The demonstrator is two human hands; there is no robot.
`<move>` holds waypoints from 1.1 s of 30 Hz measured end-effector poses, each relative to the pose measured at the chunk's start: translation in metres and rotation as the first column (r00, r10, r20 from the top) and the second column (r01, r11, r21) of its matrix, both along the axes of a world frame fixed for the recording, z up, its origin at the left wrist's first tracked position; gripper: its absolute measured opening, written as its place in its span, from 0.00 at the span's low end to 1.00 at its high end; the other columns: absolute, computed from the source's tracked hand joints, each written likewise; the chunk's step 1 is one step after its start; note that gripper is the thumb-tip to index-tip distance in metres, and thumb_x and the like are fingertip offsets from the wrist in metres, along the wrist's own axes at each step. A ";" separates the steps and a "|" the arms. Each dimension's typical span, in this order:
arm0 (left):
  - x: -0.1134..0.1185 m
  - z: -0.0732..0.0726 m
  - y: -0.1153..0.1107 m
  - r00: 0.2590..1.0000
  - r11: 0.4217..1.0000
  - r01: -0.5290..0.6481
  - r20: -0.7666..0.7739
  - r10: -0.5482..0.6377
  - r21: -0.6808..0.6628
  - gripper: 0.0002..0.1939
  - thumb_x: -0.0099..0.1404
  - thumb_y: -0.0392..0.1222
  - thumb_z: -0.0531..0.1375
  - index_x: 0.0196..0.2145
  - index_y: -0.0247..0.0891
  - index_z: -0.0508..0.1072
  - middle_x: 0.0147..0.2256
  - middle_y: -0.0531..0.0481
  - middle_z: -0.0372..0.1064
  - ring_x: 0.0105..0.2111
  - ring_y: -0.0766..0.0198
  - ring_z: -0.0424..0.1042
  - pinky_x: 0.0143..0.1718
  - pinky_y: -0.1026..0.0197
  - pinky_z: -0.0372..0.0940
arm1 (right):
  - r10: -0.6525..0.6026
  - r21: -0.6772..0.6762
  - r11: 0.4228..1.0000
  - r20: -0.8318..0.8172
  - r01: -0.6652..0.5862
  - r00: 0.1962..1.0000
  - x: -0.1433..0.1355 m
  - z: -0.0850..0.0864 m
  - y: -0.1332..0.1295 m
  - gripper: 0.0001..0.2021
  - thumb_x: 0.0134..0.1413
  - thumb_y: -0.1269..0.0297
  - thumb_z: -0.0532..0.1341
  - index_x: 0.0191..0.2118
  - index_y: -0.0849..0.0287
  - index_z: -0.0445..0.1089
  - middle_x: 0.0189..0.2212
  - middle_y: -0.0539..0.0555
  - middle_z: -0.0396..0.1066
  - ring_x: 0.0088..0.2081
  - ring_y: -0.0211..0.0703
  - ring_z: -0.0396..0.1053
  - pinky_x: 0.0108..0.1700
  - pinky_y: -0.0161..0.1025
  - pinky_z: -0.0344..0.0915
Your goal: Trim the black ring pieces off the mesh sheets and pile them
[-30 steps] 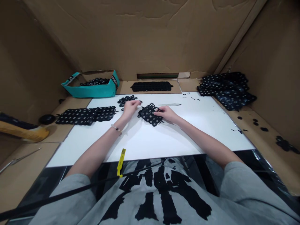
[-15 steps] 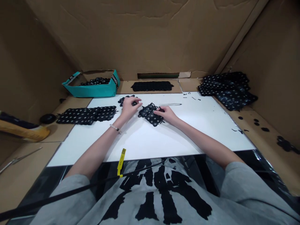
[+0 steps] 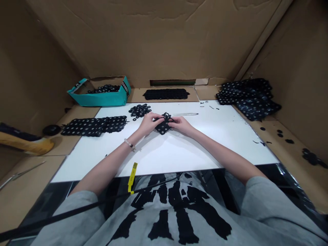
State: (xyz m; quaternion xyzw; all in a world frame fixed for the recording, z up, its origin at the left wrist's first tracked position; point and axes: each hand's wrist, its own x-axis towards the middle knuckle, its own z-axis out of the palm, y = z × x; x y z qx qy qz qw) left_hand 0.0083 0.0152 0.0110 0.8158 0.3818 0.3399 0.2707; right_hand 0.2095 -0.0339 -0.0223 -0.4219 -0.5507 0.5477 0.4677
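A small black piece with rows of pale dots [image 3: 163,128], like a mesh of linked rings, is between my hands at the middle of the white board [image 3: 164,153]. Loose black cords stick up from its top edge. My left hand [image 3: 151,123] pinches at its upper left side; whether a loose ring is also between those fingertips is too small to tell. On the opposite edge, the fingers of my right hand [image 3: 182,125] are closed on the same piece. A heap of black rings [image 3: 139,110] lies just behind my left hand. Behind my right hand is a clear pen [image 3: 186,114].
A teal box [image 3: 99,99] holds more black rings. Dotted black strips [image 3: 94,126] lie at left, a folded black strip [image 3: 166,94] at the back, and a dotted pile [image 3: 249,97] at right. Scissors [image 3: 22,174] rest at far left. Cardboard walls [image 3: 164,41] surround the board.
My left hand has come from the ring heap rightward to the dotted piece, uncovering the heap. The piece has turned slightly and shifted a little left and up; my right hand keeps hold.
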 end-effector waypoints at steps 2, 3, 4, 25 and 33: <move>-0.001 -0.002 0.004 1.000 0.997 -0.012 0.024 0.013 -0.070 0.12 0.59 0.50 0.63 0.33 0.41 0.83 0.36 0.46 0.80 0.38 0.53 0.74 0.43 0.53 0.66 | -0.007 -0.027 1.000 -0.017 0.007 1.000 0.000 -0.004 0.002 0.19 0.40 0.52 0.71 0.33 0.63 0.75 0.26 0.49 0.71 0.27 0.36 0.63 0.32 0.35 0.60; -0.003 -0.004 0.008 0.998 0.993 -0.030 0.045 0.035 -0.118 0.13 0.58 0.50 0.64 0.32 0.40 0.83 0.35 0.46 0.80 0.37 0.53 0.74 0.42 0.53 0.66 | -0.008 -0.033 0.999 -0.019 0.008 1.000 0.000 -0.006 0.003 0.19 0.40 0.51 0.71 0.32 0.63 0.74 0.25 0.49 0.70 0.27 0.36 0.63 0.32 0.35 0.60; -0.006 -0.005 0.013 0.994 0.984 -0.062 0.075 0.075 -0.165 0.13 0.57 0.50 0.64 0.31 0.39 0.83 0.35 0.45 0.80 0.37 0.52 0.75 0.41 0.54 0.67 | -0.011 -0.033 0.999 -0.015 0.011 1.000 -0.001 -0.008 0.004 0.19 0.40 0.50 0.70 0.31 0.63 0.74 0.24 0.48 0.69 0.26 0.36 0.63 0.31 0.35 0.59; -0.006 0.006 -0.002 0.975 0.970 0.155 -0.188 -0.119 0.187 0.15 0.59 0.54 0.66 0.41 0.44 0.80 0.41 0.46 0.77 0.46 0.50 0.64 0.52 0.47 0.57 | -0.086 0.006 0.996 0.089 0.086 0.992 -0.004 -0.008 0.000 0.23 0.40 0.42 0.69 0.26 0.61 0.72 0.18 0.47 0.63 0.23 0.35 0.58 0.26 0.35 0.53; 0.001 -0.004 0.001 0.997 0.997 0.071 0.015 -0.070 -0.035 0.12 0.57 0.53 0.65 0.30 0.42 0.80 0.37 0.47 0.79 0.41 0.52 0.73 0.49 0.49 0.63 | -0.018 0.010 1.000 0.024 0.018 1.000 0.000 -0.002 0.001 0.22 0.39 0.43 0.70 0.26 0.61 0.71 0.21 0.47 0.66 0.25 0.35 0.59 0.29 0.34 0.55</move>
